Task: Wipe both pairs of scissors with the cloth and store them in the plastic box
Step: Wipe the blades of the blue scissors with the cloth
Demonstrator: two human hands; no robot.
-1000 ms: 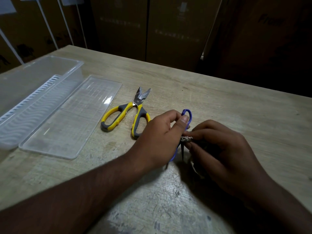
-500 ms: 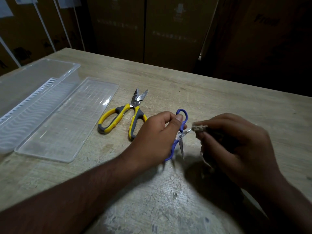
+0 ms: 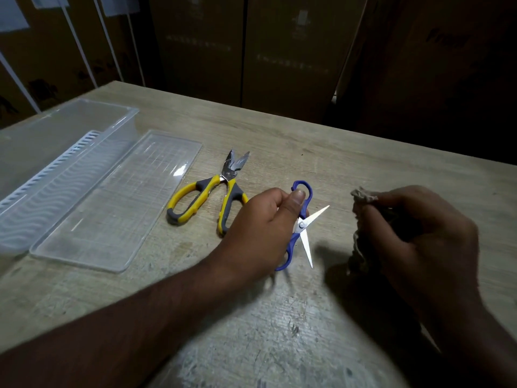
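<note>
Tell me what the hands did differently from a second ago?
The right hand pulled the cloth off the blue scissors and moved right, so cloth and blades are now apart. The blades have opened. The left hand still grips the blue handles. The yellow scissors, plastic box and lid stayed put.

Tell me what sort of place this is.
Probably a storeroom or warehouse work area. Large cardboard cartons stand stacked behind a worn, scuffed wooden table, and white metal shelf or rack poles show at the back left. The light is dim, so this is a guess.
</note>
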